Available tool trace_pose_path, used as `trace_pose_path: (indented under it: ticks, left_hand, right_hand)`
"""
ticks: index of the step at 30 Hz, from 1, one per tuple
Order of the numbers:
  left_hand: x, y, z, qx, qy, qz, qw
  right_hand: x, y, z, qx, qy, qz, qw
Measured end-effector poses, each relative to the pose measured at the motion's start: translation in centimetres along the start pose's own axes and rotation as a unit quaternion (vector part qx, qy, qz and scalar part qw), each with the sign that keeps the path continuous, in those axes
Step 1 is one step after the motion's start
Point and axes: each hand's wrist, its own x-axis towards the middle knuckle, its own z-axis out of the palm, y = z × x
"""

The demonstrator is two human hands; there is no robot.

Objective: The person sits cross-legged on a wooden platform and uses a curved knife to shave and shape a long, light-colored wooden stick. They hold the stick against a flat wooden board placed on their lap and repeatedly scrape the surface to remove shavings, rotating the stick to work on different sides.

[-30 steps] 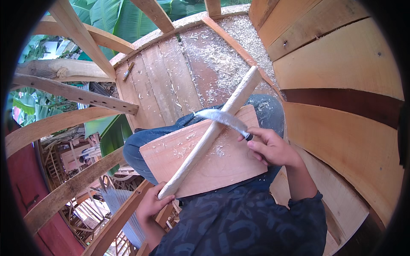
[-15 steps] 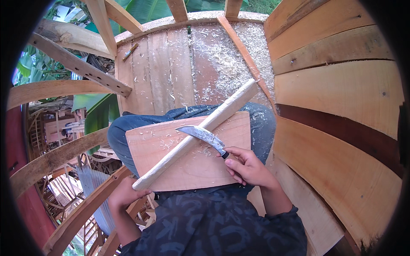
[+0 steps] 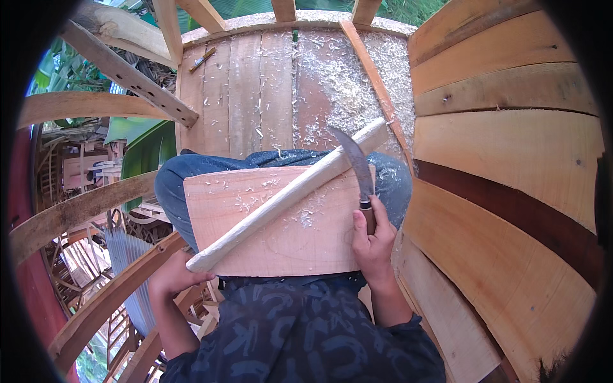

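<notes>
A pale whittled wooden stick (image 3: 274, 205) lies slantwise over a flat wooden board (image 3: 294, 252) on my lap. My left hand (image 3: 174, 274) is closed round the stick's near left end, its thumb along the underside. In my right hand (image 3: 375, 239) is a curved knife (image 3: 359, 165), gripped by its brown handle. The blade points away from me, its tip curling left, and it crosses over the stick near the far right end. Whether the edge touches the wood I cannot tell. Small shavings are scattered on the board.
Wood shavings (image 3: 357, 83) cover the planked floor (image 3: 242, 96) ahead, where a narrow wooden strip (image 3: 377, 83) lies. A small yellowish tool or pen (image 3: 203, 59) rests at the far left. Plank walls (image 3: 504, 147) rise on the right; curved wooden ribs (image 3: 89, 195) stand on the left.
The knife has moved right and away along the stick, its blade turning from pointing left to pointing forward. My left hand keeps the stick's near end.
</notes>
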Motion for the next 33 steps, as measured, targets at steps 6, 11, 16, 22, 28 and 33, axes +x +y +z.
trace_pose_path:
  ticks: [6,11,16,22,28,33]
  left_hand:
    - [0.3,-1.2,0.1,0.033,0.013,0.015,0.999]
    - [-0.2,-0.7,0.2,0.019,0.02,0.01,1.0]
    - [0.5,-1.5,0.0,0.026,0.005,0.017,1.0]
    - [0.3,-0.9,0.1,-0.009,0.002,0.013,1.0]
    - [0.5,-0.9,0.0,0.008,0.0,0.006,1.0]
    - [-0.1,-0.5,0.4,-0.045,-0.002,-0.006,0.999]
  right_hand:
    - [0.9,-1.6,-3.0,0.337,-0.193,0.341,0.856]
    - [1.6,-0.9,-3.0,0.386,-0.246,0.373,0.807]
    - [1.4,-2.2,-2.5,0.396,-0.231,0.394,0.797]
    - [0.0,0.0,-0.8,0.058,-0.038,0.126,0.99]
    - [0.6,-1.3,-2.6,0.355,-0.249,0.321,0.842]
    - [2.1,-0.5,-2.5,0.39,-0.208,0.368,0.818]
